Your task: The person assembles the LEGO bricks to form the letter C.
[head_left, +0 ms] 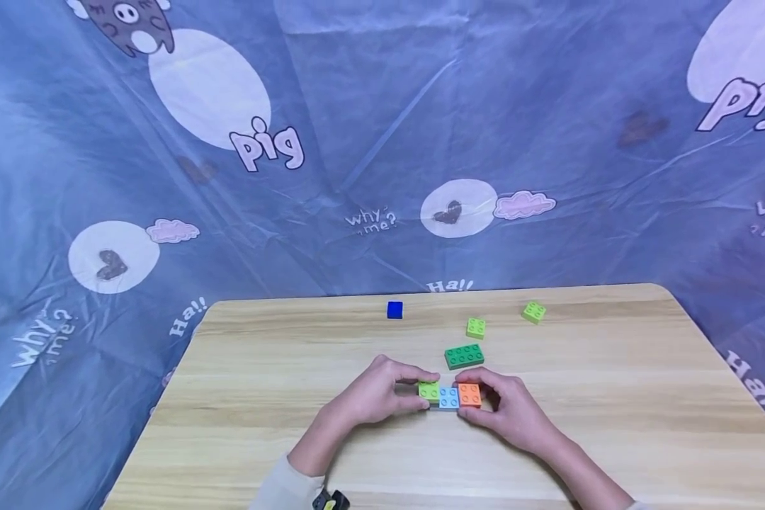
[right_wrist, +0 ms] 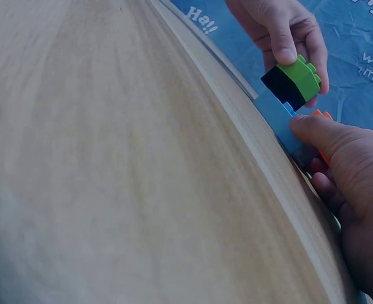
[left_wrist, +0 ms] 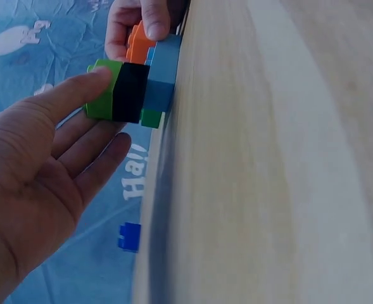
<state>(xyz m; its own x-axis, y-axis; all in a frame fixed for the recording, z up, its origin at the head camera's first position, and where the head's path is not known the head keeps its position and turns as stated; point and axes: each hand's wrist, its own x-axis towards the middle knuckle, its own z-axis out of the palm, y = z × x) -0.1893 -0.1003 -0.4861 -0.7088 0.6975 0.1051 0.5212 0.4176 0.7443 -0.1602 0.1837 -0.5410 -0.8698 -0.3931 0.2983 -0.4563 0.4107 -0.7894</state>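
Right hand (head_left: 511, 409) near dark-green brick (head_left: 464, 356)

Bricks (head_left: 448, 397) look smooth plastic, the tabletop (head_left: 261, 397) wood-grained, the backdrop (head_left: 370, 142) cloth.

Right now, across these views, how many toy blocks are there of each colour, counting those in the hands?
Lime green blocks: 3
Black block: 1
Light blue block: 1
Orange block: 1
Dark green block: 1
Dark blue block: 1
Total: 8
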